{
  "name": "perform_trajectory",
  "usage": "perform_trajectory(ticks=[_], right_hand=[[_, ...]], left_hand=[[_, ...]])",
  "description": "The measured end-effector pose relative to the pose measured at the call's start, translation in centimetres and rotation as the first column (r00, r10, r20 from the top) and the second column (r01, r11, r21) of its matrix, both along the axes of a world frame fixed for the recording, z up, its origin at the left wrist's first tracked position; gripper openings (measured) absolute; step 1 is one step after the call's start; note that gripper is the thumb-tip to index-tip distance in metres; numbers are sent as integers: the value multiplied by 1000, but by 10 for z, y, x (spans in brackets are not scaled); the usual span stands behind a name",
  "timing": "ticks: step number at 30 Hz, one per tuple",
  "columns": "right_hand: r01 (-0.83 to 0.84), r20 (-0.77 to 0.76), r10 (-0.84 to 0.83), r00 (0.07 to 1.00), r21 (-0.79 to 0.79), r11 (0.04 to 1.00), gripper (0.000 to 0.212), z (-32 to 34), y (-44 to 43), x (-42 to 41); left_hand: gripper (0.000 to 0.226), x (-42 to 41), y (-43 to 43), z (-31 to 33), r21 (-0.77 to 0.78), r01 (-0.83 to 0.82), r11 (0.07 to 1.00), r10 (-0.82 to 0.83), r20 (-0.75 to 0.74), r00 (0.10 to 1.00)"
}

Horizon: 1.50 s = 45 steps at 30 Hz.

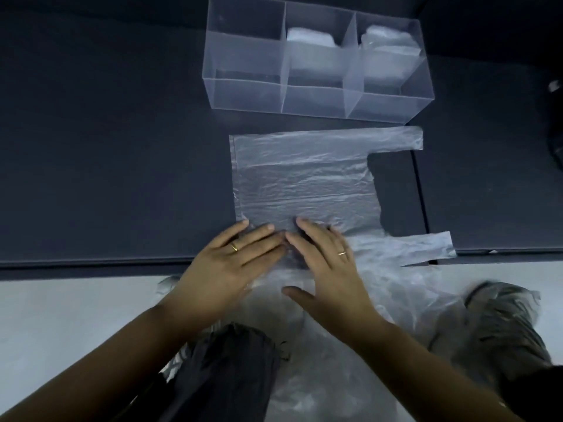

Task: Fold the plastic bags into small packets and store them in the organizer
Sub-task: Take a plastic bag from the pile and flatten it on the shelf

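A clear plastic bag lies spread flat on the dark mat, its two handles pointing right. My left hand and my right hand press flat on the bag's near edge, fingers straight, side by side. Beyond the bag stands a clear three-compartment organizer. A folded white packet sits in its middle compartment and another folded packet in its right one; the left compartment holds nothing.
More loose clear bags lie piled over my lap below the mat's near edge. My legs show at the bottom. A dark object sits at the far right edge.
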State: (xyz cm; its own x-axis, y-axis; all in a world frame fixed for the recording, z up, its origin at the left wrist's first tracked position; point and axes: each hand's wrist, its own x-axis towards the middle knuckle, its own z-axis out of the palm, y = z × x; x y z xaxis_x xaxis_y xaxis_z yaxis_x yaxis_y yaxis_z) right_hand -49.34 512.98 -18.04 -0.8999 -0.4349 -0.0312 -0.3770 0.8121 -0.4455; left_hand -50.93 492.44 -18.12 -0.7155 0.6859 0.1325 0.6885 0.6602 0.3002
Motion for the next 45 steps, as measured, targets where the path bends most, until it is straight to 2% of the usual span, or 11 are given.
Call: perform_trajectory(ticks=[2,6,11,14,18,23,27,32,40,43,45], right_hand=[[70,-30,-71,997,-40,997,59,-1,-1,2],[129,-31,-134,991,-127,984,26,11,7,-5],[229,221,-203,954,-101,968,14,50,47,-32],[283,376,-249,893,-37,958,21,71,87,-48],[269,550,-232,802,15,963,20,93,131,-66],[376,691,-185,699,-136,917,32,95,142,-83],[630,603,-417,680,-190,753,24,68,133,-98],[830,493,-688,532,-144,539,35,36,122,-111],[851,148,-838,525,-96,516,46,19,101,-117],[860,104,-853,511,-71,506,46,17,98,-119],[861,92,-856,509,-49,507,45,16,98,-120]], left_hand=[[34,1,0,5,117,-41,992,38,31,999],[34,-4,-11,23,331,-311,891,180,371,911],[22,-23,-36,49,322,-524,788,173,702,691],[19,-37,-49,57,329,-616,716,193,755,627],[25,-63,-61,62,344,-784,517,235,823,517],[33,-106,-57,57,304,-838,453,251,858,447],[12,-133,-47,38,249,-842,478,407,787,463],[25,-143,-34,15,159,-815,558,608,590,531],[21,-135,-23,11,177,-826,536,779,274,564],[14,-121,-9,15,332,-639,694,695,-76,715],[26,-109,4,10,272,-452,850,504,-165,848]])
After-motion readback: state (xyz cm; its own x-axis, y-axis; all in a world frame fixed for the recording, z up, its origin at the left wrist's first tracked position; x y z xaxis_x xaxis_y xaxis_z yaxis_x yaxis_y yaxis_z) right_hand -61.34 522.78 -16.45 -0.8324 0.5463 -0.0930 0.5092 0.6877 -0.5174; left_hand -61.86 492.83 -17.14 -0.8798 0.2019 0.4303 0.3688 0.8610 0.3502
